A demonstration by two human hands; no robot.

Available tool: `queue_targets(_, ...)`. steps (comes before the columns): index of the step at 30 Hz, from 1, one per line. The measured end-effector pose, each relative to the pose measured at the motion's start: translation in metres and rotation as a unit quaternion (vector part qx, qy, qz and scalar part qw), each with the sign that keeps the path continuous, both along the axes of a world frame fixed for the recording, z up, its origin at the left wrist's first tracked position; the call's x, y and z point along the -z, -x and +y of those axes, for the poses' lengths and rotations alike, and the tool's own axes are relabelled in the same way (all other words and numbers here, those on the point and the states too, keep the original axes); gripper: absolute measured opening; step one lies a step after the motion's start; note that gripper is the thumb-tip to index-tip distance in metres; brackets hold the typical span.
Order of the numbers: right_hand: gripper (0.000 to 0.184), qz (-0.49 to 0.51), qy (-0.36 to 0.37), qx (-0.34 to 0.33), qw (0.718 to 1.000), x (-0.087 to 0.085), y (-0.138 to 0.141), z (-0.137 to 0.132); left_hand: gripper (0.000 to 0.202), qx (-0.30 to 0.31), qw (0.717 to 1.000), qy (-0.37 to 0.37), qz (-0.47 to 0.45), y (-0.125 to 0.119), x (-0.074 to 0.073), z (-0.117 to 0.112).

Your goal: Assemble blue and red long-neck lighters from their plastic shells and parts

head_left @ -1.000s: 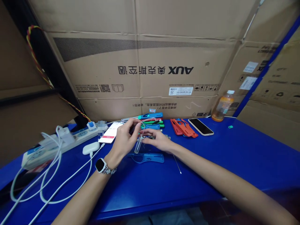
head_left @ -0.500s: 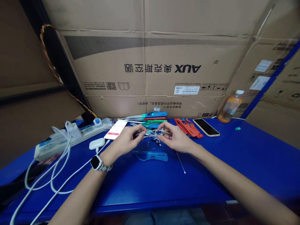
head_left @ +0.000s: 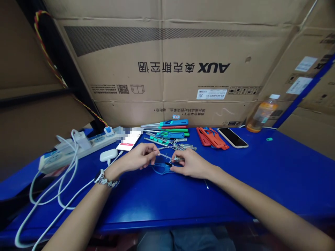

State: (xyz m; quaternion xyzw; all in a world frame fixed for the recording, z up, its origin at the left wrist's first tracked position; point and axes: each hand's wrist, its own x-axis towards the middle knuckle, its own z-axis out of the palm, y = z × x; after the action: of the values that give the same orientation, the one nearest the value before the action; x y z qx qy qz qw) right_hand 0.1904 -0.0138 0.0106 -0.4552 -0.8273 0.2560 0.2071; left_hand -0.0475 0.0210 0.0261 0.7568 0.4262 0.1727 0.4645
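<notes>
Over the middle of the blue table, my left hand (head_left: 141,157) pinches one end of a thin whitish tube (head_left: 164,156). The tube runs across to my right hand (head_left: 192,163), whose fingers close on a small clear cylinder with a metallic end (head_left: 179,159), like a lighter's fuel tank. Part of the cylinder is hidden in the fingers. Beneath both hands lies a blue lighter casing half (head_left: 161,169), partly covered by the right hand. Just beyond them is a pile of loose lighter parts (head_left: 180,143), with clear tanks, wires and metal rods.
Long-nosed lighters (head_left: 174,123) lie at the back against the cardboard (head_left: 117,45). Red casing halves (head_left: 213,138), a dark-screened phone (head_left: 232,137) and a bottle (head_left: 263,113) are to the right. Leftward are a lit phone (head_left: 130,139), a white earphone case (head_left: 108,155) and a power strip (head_left: 86,148) with cables.
Both hands have come back from the parts pile toward the blue casing half, uncovering the pile. The tube and small cylinder now show between them. The view has shifted slightly.
</notes>
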Motion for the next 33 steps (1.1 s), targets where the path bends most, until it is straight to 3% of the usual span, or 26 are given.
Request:
queue_targets(4,0.016,-0.025,-0.053,0.025,0.998,0.0,0.003,-0.002,0.041,-0.002,1.0,0.015,0.001,0.0,-0.001,-0.004)
queue_targets(9,0.014,-0.002,-0.011,-0.01,1.0,0.005,0.002,0.0,0.038,0.002,1.0,0.006,0.005,0.0,0.0,-0.004)
queue_targets(11,0.014,0.024,0.024,-0.015,0.999,0.007,0.002,0.001,0.033,0.024,0.999,-0.032,0.016,0.001,0.002,-0.002)
queue_targets(13,0.014,0.065,0.074,-0.021,0.995,0.008,0.002,0.002,0.027,0.034,0.989,-0.139,0.035,0.002,0.001,-0.002)
queue_targets(16,0.02,0.121,0.143,-0.035,0.982,0.007,-0.001,0.006,0.017,0.026,0.921,-0.385,0.056,0.0,-0.004,-0.01)
queue_targets(18,0.024,0.135,0.171,-0.046,0.975,0.006,-0.003,0.01,0.014,0.061,0.864,-0.496,0.066,-0.005,-0.007,-0.019)
queue_targets(21,0.028,0.134,0.199,-0.064,0.969,0.003,-0.006,0.015,0.013,0.155,0.811,-0.554,0.104,-0.012,-0.004,-0.031)
queue_targets(24,0.03,0.128,0.215,-0.078,0.965,0.001,-0.008,0.017,0.018,0.175,0.782,-0.579,0.147,-0.016,0.005,-0.034)
queue_targets(28,0.03,0.121,0.204,-0.092,0.967,0.0,-0.007,0.018,0.024,0.184,0.78,-0.572,0.175,-0.016,0.01,-0.03)
queue_targets(33,0.02,0.113,0.113,-0.052,0.986,0.006,-0.006,0.012,0.03,0.18,0.825,-0.514,0.152,-0.014,0.012,-0.026)
